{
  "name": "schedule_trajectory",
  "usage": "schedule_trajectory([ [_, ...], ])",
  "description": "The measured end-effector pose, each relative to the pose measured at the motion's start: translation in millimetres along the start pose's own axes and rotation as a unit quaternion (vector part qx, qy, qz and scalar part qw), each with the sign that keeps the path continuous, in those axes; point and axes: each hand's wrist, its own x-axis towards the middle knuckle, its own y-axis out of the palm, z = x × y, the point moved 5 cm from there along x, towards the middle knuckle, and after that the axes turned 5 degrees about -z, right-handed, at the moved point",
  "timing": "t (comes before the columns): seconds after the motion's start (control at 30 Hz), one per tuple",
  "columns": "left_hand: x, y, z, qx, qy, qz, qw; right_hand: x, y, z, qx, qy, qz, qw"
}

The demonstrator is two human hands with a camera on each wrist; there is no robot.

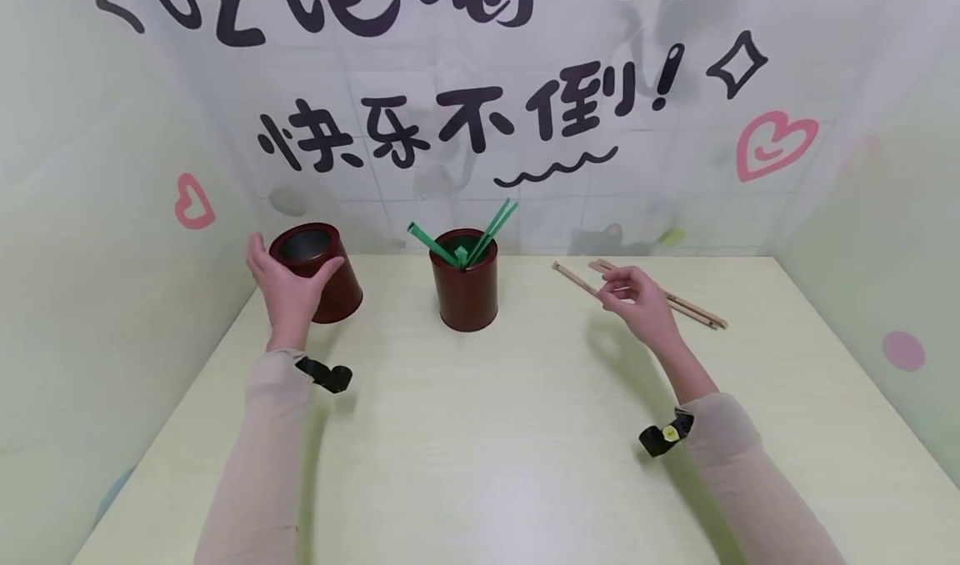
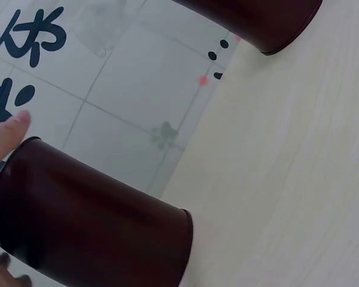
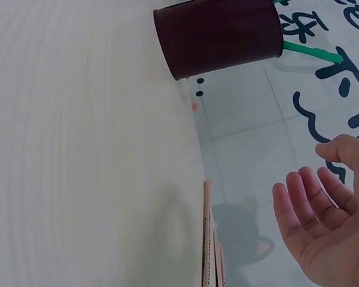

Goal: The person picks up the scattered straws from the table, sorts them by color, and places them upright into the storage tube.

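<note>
At the back left, my left hand (image 1: 283, 294) grips a dark red cylindrical holder (image 1: 342, 292) near its rim, thumb on one side and fingers on the other. The inside of that holder looks dark, and its wall (image 2: 102, 221) fills the lower corner of the left wrist view. My right hand (image 1: 643, 305) hovers over wooden chopsticks (image 1: 696, 310) at the back right, with loosely bent fingers. In the right wrist view its palm (image 3: 332, 245) shows with nothing in it, and the chopsticks (image 3: 207, 233) lie beside it on the table.
Between the hands, a second dark red holder (image 1: 467, 300) stands upright near the back edge. Several green sticks (image 1: 491, 233) lean out of it. Behind the pale table (image 1: 480, 432) hangs a printed curtain (image 1: 450, 132); side walls (image 1: 90, 240) flank it.
</note>
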Motion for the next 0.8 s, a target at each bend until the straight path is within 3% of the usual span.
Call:
schedule_trajectory([
  [0.13, -1.2, 5.2, 14.1, -0.010, -0.063, 0.040, 0.9971, -0.5, -4.3, -6.6, -0.001, -0.008, -0.006, 1.000],
  [0.23, 0.4, 6.8, 18.4, -0.022, -0.076, 0.040, 0.9960, -0.8, -6.9, -9.3, 0.000, -0.013, -0.006, 1.000],
  [0.37, 1.8, 4.3, 17.3, -0.028, -0.076, 0.033, 0.9962, -1.8, -10.5, -11.7, -0.010, -0.007, -0.001, 1.000],
  [0.47, 0.1, 3.6, 14.8, -0.026, -0.074, 0.047, 0.9958, -2.4, -13.5, -14.7, -0.021, 0.001, 0.000, 1.000],
  [0.67, -7.2, 6.6, 8.2, -0.022, -0.046, 0.097, 0.9939, -3.7, -18.6, -18.3, -0.020, 0.003, -0.004, 1.000],
  [0.8, -14.9, 10.9, 3.8, -0.025, -0.026, 0.149, 0.9882, -4.7, -21.3, -18.8, -0.021, 0.006, -0.004, 1.000],
])
